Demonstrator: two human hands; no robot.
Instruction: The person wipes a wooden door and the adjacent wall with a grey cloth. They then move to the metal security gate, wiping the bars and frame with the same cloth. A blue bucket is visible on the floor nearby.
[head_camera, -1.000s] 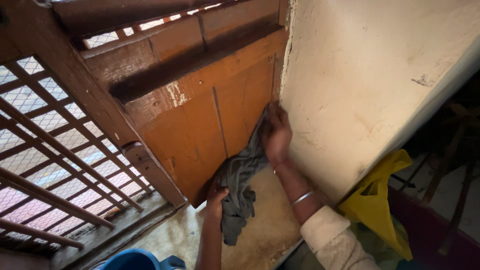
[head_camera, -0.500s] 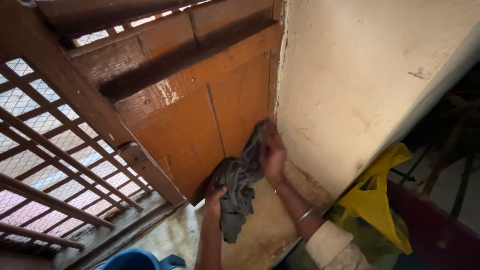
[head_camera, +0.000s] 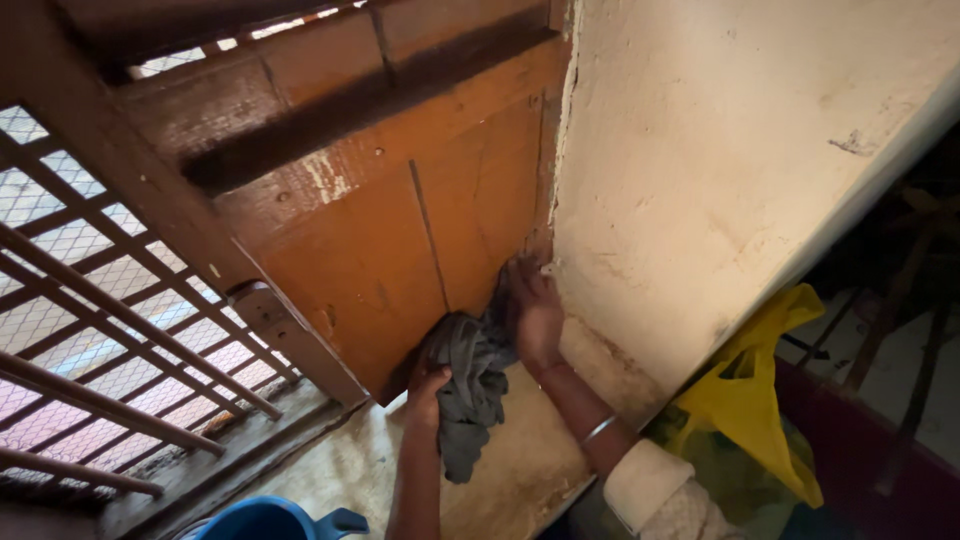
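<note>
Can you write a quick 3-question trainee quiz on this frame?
1. True or false: the right hand presses the grey cloth against the wooden panel.
2. What grips the cloth's lower part? A) left hand B) nobody C) a clamp
3. What colour is the bag by the white wall?

Key: 1 true; 2 A; 3 yellow.

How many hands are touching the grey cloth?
2: the left hand grips the grey cloth at its lower end, and the right hand presses its upper end against the wooden panel.
</note>
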